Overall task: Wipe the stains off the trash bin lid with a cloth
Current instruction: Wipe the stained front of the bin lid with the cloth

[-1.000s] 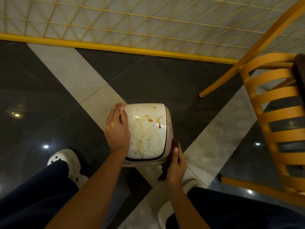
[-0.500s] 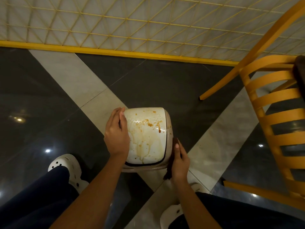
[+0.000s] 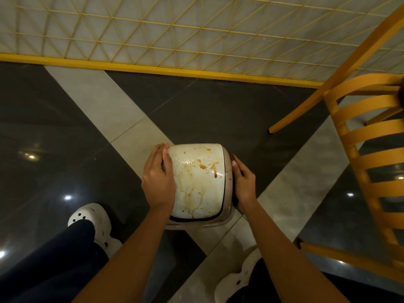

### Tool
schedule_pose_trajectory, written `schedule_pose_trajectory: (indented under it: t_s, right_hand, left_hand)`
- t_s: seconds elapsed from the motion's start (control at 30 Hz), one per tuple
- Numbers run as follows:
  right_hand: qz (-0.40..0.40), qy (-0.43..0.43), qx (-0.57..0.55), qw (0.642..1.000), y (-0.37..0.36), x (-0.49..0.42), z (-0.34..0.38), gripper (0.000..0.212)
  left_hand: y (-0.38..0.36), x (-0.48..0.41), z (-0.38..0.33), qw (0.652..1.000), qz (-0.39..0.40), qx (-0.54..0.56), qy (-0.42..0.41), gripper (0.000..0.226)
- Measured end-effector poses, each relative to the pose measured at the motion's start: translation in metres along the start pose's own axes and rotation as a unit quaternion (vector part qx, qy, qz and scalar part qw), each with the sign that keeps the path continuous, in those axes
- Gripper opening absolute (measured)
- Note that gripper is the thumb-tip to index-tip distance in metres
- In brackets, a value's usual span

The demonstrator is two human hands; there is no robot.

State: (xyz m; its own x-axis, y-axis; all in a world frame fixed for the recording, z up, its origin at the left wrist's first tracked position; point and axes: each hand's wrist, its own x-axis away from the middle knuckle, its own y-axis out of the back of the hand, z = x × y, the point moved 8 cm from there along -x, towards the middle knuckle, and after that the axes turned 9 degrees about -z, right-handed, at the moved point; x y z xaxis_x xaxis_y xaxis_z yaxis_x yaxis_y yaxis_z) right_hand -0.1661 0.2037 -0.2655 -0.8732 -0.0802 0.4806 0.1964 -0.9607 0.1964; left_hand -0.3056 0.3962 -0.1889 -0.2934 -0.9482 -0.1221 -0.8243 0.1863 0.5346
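A: So, where do things stand, starting wide?

B: Dark floor [image 3: 218,110] with pale diagonal bands, a yellow-framed lattice panel [image 3: 175,36] at the far edge, and a yellow slatted chair [image 3: 369,149] off to the right. The trash bin [image 3: 227,178] stands on the floor between the person's white clogs [image 3: 91,217].

A: And the lid?

B: The white lid [image 3: 196,182] sits on the bin, facing up. Orange-brown stains [image 3: 203,166] cluster near its far edge, with paler runs trailing toward the near edge. Nothing on it looks wiped yet.

A: Hands?

B: The left hand [image 3: 158,182] is curled over the lid's left edge, its fingers [image 3: 162,149] wrapped onto the rim, gripping. The right hand [image 3: 243,184] presses against the bin's right side, fingers closed around it.

A: The cloth?

B: A dark sliver shows between the right palm and the bin; it may be the cloth, but I cannot tell from this angle.

A: So progress?

B: I'd judge barely begun: bin steadied, every stain left to clear.
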Motion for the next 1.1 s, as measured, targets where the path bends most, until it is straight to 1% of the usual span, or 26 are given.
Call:
schedule_pose_trajectory:
  t_s: [0.13, 0.23, 0.3, 0.43, 0.53, 0.63, 0.73, 0.8, 0.93, 1.03, 1.1]
  right_hand:
    - [0.001, -0.012, 0.007, 1.0, -0.003, -0.008, 0.006, 0.033]
    - [0.023, -0.017, 0.032, 0.999, -0.014, -0.022, 0.023, 0.033]
    - [0.025, -0.01, 0.027, 0.999, -0.019, -0.026, 0.029, 0.032]
    - [-0.013, -0.006, -0.011, 1.0, -0.007, -0.01, 0.007, 0.032]
    - [-0.02, -0.007, -0.021, 1.0, 0.002, 0.002, -0.005, 0.032]
    - [-0.007, -0.028, -0.014, 0.999, -0.006, -0.009, 0.007, 0.033]
    - [0.025, 0.001, 0.012, 1.0, -0.02, -0.023, 0.03, 0.033]
    - [0.033, 0.012, 0.021, 0.999, -0.021, -0.023, 0.031, 0.032]
    - [0.019, -0.018, -0.014, 1.0, -0.011, -0.014, 0.012, 0.033]
    - [0.029, -0.046, 0.012, 0.998, -0.018, -0.028, 0.013, 0.033]
    - [0.043, -0.029, 0.034, 0.998, -0.024, -0.034, 0.022, 0.031]
  left_hand:
    - [0.0, -0.001, -0.001, 1.0, -0.001, -0.003, -0.013, 0.046]
    - [0.0, -0.001, -0.002, 1.0, -0.004, -0.002, -0.015, 0.047]
    - [0.0, -0.001, -0.002, 1.0, -0.004, -0.004, -0.011, 0.047]
    - [0.001, 0.0, -0.003, 1.0, -0.009, -0.001, -0.013, 0.048]
    - [0.001, -0.001, -0.003, 1.0, -0.009, 0.002, -0.013, 0.047]
    - [0.001, -0.001, -0.004, 1.0, -0.005, -0.001, -0.015, 0.043]
    - [0.001, 0.0, -0.004, 1.0, -0.003, -0.005, -0.009, 0.038]
    - [0.002, 0.0, -0.003, 1.0, -0.005, -0.008, -0.009, 0.044]
    - [0.001, 0.0, -0.004, 1.0, -0.005, -0.007, -0.01, 0.051]
    - [0.001, -0.001, -0.003, 1.0, -0.007, -0.007, -0.005, 0.052]
    - [0.002, -0.001, -0.003, 1.0, -0.009, -0.004, -0.001, 0.052]
